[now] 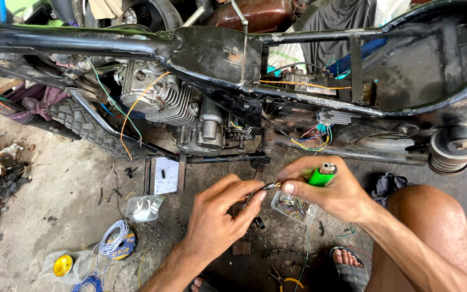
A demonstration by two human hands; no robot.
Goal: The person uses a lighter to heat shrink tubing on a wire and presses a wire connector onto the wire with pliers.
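Observation:
My left hand (224, 212) pinches the end of a thin dark wire (268, 186) between thumb and fingers. My right hand (324, 190) grips a green lighter (320, 176) in its palm, and its thumb and forefinger pinch the same wire's metal tip from the other side. Both hands meet just above a small clear plastic box (294, 207) of small metal parts lying on the floor. Behind them stands a stripped black motorcycle frame (206, 51) with its engine (168, 100) and loose coloured wires (312, 141).
Another clear plastic container (144, 207) lies on the concrete floor, with a coil of white wire (113, 241), a roll of yellow tape (63, 264) and a blue wire coil (87, 283) at lower left. A tyre (85, 125) and scrap wires lie left. My knee (431, 216) is at right.

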